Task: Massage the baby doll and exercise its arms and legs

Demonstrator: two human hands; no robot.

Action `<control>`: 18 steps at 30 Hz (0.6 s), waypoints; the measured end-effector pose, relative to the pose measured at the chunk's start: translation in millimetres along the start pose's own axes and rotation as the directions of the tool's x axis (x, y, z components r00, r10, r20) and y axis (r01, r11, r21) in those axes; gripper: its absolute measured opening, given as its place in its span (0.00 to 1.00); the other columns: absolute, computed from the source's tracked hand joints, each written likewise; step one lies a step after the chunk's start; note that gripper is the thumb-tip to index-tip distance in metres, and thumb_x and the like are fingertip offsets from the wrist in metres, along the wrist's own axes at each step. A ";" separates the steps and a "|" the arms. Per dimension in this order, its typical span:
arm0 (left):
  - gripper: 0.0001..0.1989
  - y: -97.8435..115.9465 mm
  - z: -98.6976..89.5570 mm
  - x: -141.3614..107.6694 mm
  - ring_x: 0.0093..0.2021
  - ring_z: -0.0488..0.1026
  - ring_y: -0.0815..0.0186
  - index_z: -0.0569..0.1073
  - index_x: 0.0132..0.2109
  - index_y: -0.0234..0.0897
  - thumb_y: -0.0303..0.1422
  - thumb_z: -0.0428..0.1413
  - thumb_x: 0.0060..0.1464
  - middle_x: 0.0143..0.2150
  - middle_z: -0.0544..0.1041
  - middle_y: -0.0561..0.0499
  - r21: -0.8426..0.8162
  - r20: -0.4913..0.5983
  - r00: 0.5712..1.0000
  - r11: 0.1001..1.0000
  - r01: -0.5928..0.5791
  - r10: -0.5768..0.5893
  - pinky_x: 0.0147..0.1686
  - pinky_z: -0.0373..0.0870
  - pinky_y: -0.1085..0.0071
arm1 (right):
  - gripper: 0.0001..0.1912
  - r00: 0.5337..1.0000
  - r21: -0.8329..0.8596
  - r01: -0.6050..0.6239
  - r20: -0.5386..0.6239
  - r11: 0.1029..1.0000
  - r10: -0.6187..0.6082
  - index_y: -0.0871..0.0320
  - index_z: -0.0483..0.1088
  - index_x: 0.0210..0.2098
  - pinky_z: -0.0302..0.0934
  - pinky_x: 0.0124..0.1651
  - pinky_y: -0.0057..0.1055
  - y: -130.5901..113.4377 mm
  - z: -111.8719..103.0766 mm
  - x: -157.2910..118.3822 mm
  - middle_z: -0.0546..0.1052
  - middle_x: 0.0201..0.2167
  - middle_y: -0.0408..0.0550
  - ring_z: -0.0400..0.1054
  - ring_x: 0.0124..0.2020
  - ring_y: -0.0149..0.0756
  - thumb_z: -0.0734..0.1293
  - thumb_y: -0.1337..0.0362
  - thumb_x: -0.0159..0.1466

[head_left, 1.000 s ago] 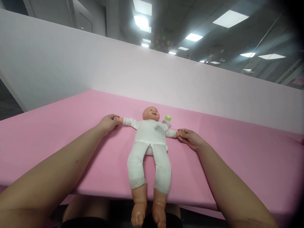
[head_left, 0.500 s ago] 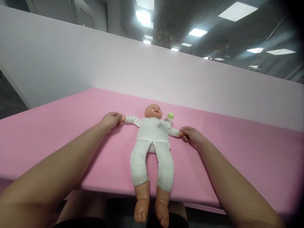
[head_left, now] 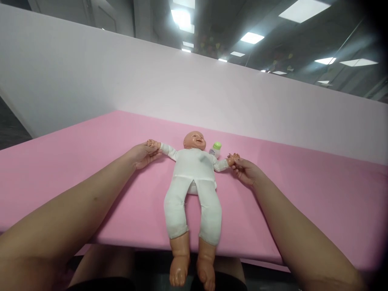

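The white-clad plastic baby doll (head_left: pixel 194 165) is grasped near its wrists (head_left: pixel 230 162) by left hand (head_left: pixel 143 156) and right hand (head_left: pixel 246 172); tugging should be avoided.

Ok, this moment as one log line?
doll: face-up on pink surface, feet past edge | left hand: holding one doll hand | right hand: holding the other | green-capped bottle: near doll's shoulder
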State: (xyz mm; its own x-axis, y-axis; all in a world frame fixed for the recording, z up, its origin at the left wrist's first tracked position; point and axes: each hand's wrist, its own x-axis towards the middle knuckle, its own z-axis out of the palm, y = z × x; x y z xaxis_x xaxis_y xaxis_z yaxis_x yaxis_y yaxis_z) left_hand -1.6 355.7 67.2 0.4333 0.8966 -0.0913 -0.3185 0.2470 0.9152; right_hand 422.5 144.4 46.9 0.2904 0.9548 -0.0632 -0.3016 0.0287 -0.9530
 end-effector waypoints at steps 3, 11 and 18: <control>0.08 -1.9 5.7 -4.1 0.39 0.81 0.63 0.77 0.39 0.34 0.27 0.68 0.53 0.40 0.81 0.42 0.107 -0.050 0.999 0.994 0.022 -0.017 0.41 0.82 0.69 | 0.11 0.998 -0.213 -0.061 0.008 0.975 0.064 0.60 0.77 0.43 0.75 0.32 0.25 3.7 6.8 -3.4 0.79 0.34 0.52 0.75 0.31 0.35 0.77 0.62 0.63; 0.18 -5.8 15.5 -11.8 0.41 0.80 0.59 0.75 0.39 0.37 0.40 0.70 0.46 0.42 0.80 0.46 0.376 -0.199 0.950 0.914 -0.155 0.243 0.43 0.78 0.63 | 0.20 0.964 -0.237 0.146 -0.183 0.960 -0.192 0.51 0.71 0.48 0.77 0.51 0.42 3.4 18.2 -0.8 0.79 0.48 0.50 0.77 0.49 0.45 0.78 0.58 0.60; 0.14 -13.7 67.1 -50.1 0.43 0.78 0.59 0.80 0.45 0.41 0.39 0.66 0.52 0.42 0.81 0.48 0.599 0.097 0.854 0.655 -0.460 0.511 0.49 0.74 0.63 | 0.21 0.808 -0.588 0.489 0.026 0.644 -0.589 0.51 0.74 0.53 0.69 0.60 0.43 2.4 79.5 -23.7 0.76 0.56 0.50 0.72 0.56 0.45 0.76 0.61 0.61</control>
State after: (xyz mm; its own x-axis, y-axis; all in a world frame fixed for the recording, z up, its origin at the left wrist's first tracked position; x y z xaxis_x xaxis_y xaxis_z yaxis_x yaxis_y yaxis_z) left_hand 37.7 282.7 85.5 0.2892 0.8563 0.4279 0.0972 -0.4709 0.8768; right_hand 342.7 145.4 69.6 0.3882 0.7621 0.5181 0.4818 0.3115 -0.8191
